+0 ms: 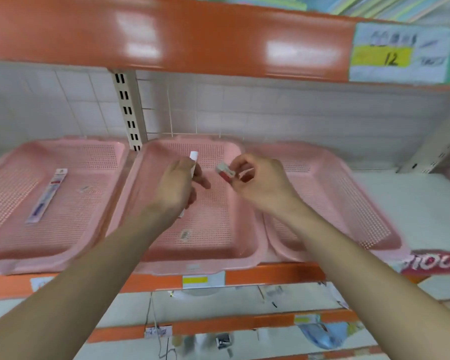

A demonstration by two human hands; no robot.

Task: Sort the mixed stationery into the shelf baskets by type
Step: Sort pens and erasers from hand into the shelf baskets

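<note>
Three pink perforated baskets stand side by side on the shelf. Over the middle basket [205, 224] my left hand [176, 185] grips a long white packet [193, 155] that sticks out above and below my fist. My right hand [257, 180] pinches a small red and white eraser-like block [225, 172] between thumb and fingers, above the border between the middle basket and the right basket [348, 203]. The left basket [63, 203] holds one packaged pen [47, 196] lying lengthwise.
An orange shelf edge [270, 275] runs below the baskets, another orange shelf [166, 35] hangs overhead with a yellow price tag [382, 57]. White shelf surface [413, 203] lies to the right. Lower shelves hold blurred small goods.
</note>
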